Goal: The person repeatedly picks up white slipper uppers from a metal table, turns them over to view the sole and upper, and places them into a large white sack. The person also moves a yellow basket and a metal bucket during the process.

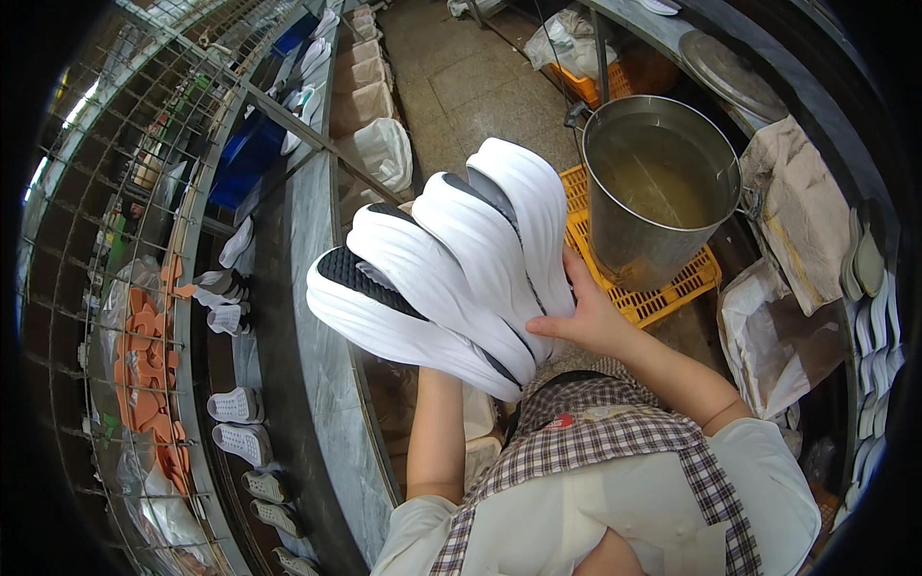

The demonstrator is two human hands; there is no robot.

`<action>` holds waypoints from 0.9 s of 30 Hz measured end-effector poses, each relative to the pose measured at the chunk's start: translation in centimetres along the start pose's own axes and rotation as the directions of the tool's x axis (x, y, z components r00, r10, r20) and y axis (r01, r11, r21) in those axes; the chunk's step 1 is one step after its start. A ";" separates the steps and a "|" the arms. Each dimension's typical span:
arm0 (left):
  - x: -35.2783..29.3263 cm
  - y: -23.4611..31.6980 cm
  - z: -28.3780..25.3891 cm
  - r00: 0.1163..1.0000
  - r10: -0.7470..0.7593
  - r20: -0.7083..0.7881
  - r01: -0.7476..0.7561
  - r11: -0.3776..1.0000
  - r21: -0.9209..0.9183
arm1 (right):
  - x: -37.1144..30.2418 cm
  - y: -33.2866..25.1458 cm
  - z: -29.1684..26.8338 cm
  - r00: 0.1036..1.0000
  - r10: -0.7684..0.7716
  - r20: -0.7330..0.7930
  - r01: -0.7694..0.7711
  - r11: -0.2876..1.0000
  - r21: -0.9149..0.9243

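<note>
In front of my chest I hold several thick white shoe soles (461, 235), bunched side by side like a fan. They have rippled white sides, and dark textured surfaces show between them. My right hand (597, 315) is closed on the right side of the bunch, its thumb lying over the near ends and its fingers going round behind the rightmost sole. My left forearm (434, 432) reaches up under the bunch. The soles hide the left hand, so its fingers cannot be made out.
A deep metal pot (624, 240) of yellowish liquid stands on a yellow crate (684, 286) at right. Left runs a dark belt (298, 461) beside a grey ledge (322, 317), with pale soles (240, 442) along it. Lined bins (389, 144) line the aisle; more soles (874, 336) are stacked far right.
</note>
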State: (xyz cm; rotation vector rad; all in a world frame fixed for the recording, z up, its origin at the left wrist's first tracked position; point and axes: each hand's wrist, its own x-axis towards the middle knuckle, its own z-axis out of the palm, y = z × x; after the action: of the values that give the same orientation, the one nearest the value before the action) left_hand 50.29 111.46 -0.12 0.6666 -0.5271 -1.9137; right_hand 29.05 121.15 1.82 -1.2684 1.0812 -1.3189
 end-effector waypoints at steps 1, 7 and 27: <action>0.0 0.0 0.0 1.000 -0.001 0.000 0.001 1.000 0.000 | -0.1 0.1 0.0 1.000 -0.009 -0.001 0.009 1.000 0.012; -1.5 -0.5 -0.6 1.000 -0.018 -0.006 0.018 1.000 0.007 | 0.3 1.9 -0.8 0.991 -0.131 -0.034 0.124 0.978 -0.167; -5.8 -2.2 -2.7 0.989 -0.138 -0.056 0.140 0.989 0.042 | 1.1 1.0 -4.6 0.905 0.214 0.367 -0.331 0.896 0.295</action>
State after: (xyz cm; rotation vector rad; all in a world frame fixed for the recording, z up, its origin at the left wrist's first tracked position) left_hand 52.56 117.41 -2.22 0.7999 -0.5039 -2.0131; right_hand 24.49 119.81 0.68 -0.9765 0.7188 -0.9861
